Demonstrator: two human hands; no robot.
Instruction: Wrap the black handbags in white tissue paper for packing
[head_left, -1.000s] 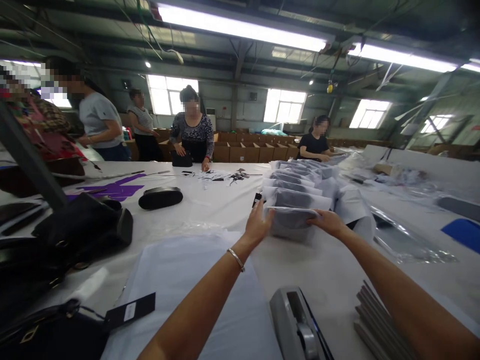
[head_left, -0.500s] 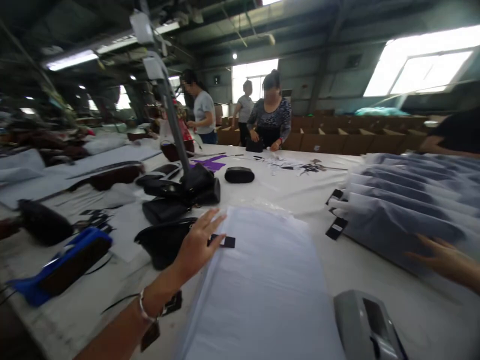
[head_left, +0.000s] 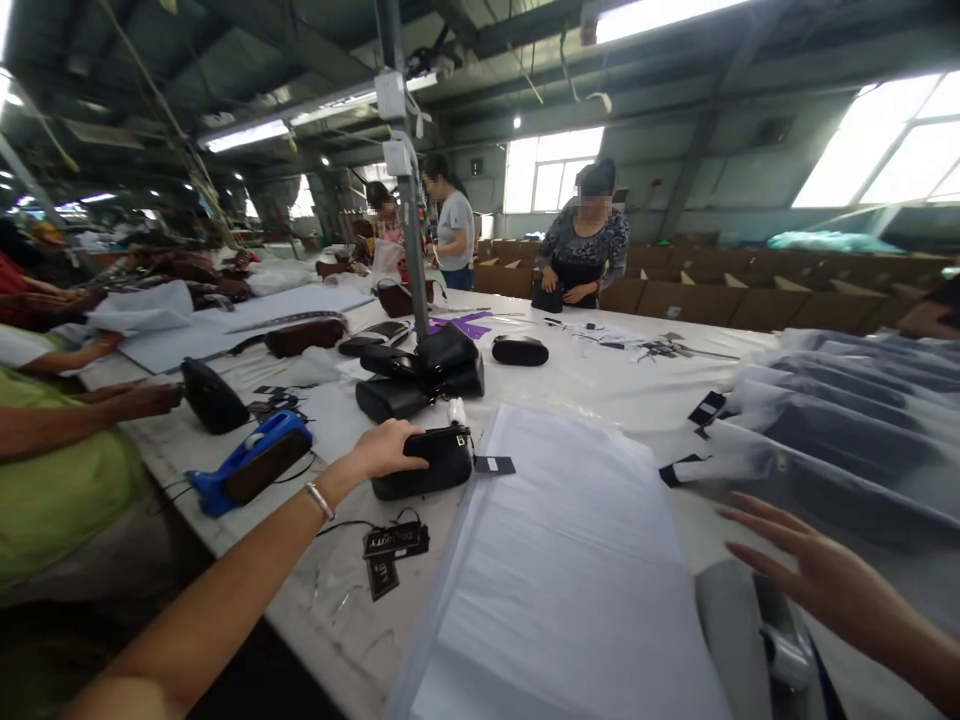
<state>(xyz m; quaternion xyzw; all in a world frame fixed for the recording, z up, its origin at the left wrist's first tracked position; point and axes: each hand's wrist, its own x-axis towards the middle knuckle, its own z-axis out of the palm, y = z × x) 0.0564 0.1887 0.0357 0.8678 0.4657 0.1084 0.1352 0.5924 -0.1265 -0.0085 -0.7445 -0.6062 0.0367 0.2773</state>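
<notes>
Head view: on the white-covered bench (head_left: 600, 385), the left hand (head_left: 386, 450) grips a black bag (head_left: 424, 463) beside stacked pale sheets (head_left: 562, 570); the right hand (head_left: 795, 550), empty, spreads its fingers near wrapped bags (head_left: 832, 450). Cartons (head_left: 690, 300) line the hall behind.

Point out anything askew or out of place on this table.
Black bags are heaped at odd angles by the pole, unlike the neat row of wrapped packages on the right. No spill is visible.
</notes>
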